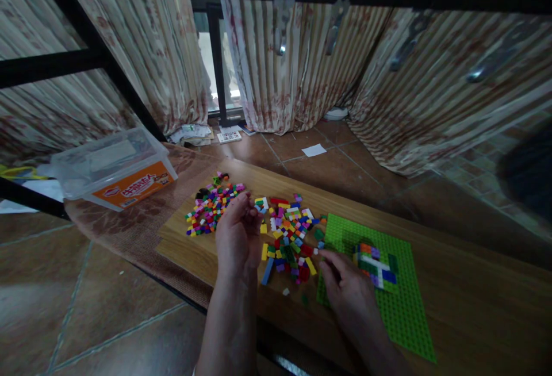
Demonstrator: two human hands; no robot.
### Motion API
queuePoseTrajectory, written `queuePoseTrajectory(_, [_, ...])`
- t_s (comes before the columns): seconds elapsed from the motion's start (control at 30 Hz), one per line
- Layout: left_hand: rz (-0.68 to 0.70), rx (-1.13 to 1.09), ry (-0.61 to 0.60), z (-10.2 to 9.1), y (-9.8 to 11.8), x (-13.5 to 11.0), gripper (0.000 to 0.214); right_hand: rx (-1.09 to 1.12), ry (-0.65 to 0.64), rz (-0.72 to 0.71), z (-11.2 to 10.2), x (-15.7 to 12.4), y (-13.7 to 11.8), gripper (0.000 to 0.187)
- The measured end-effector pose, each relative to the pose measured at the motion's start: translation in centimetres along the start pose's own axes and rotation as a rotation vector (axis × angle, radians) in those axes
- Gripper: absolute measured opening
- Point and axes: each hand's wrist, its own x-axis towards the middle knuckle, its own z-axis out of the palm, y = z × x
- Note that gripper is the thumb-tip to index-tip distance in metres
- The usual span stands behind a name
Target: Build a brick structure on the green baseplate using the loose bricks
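Note:
My left hand [236,236] is raised over the wooden board [457,284], fingers curled in a pinch near the loose coloured bricks [288,233]; what it pinches is too small to make out. My right hand [345,287] rests on the near left edge of the green baseplate [401,307], its fingers stretched toward the brick pile. A small multicoloured brick build [373,262] stands on the baseplate just right of that hand. A second heap of small bricks [211,206] lies farther left on the board.
A clear plastic box with an orange label [114,168] sits at the back left on a brown mat [129,223]. Striped curtains [302,60] hang behind. Papers [314,150] lie on the tiled floor. A black metal frame [56,65] runs across the left.

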Motion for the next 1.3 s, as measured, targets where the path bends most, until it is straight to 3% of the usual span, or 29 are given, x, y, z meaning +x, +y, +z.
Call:
queuePoseTrajectory(0.2, [0.049, -0.073, 0.003, -0.6, 1.2, 0.6, 0.012, 0.0, 0.003, -0.019, -0.4, 0.3, -0.6, 0.025])
queuePoseTrajectory(0.37, [0.072, -0.143, 0.055, -1.1, 2.4, 0.9, 0.011, -0.015, -0.004, -0.06, -0.1, 1.8, -2.5, 0.025])
queuePoseTrajectory(0.73, [0.069, -0.169, 0.098, -1.5, 4.0, 1.1, 0.005, -0.059, -0.102, -0.212, 3.5, 6.8, -5.1, 0.024])
queuePoseTrajectory(0.9, [0.066, -0.206, 0.15, -1.7, 4.6, 1.2, 0.005, -0.194, -0.076, -0.217, 4.5, 9.2, -6.4, 0.024])
queuePoseTrajectory(1.1, [0.05, -0.242, 0.121, -2.1, 4.8, 1.4, 0.003, -0.366, -0.092, -0.197, 6.9, 11.0, -7.1, 0.019])
queuePoseTrajectory(1.2, [0.051, -0.208, 0.105, -2.2, 4.7, 1.5, 0.009, -0.211, -0.079, -0.138, 6.9, 10.8, -7.0, 0.019])
queuePoseTrajectory(1.3, [0.031, -0.044, 0.021, -2.1, 4.1, 1.3, 0.016, 0.21, -0.077, 0.053, 5.5, 10.1, -7.2, 0.022])
